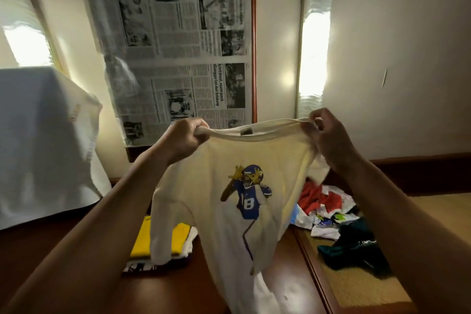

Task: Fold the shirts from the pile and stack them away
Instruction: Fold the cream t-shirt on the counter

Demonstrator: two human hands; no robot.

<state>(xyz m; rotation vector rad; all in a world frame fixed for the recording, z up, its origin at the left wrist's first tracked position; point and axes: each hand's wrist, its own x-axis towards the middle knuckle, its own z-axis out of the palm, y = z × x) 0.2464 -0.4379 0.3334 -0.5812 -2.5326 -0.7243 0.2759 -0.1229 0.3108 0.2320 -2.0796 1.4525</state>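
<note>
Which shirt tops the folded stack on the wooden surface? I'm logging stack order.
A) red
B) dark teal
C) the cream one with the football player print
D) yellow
D: a yellow shirt lies on top of the folded stack, while both hands hold the cream shirt up in the air.

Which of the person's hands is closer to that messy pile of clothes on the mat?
The right hand. It grips the cream shirt at one shoulder, almost directly above the pile of clothes. The left hand grips the other shoulder, farther off, above the folded stack.
</note>
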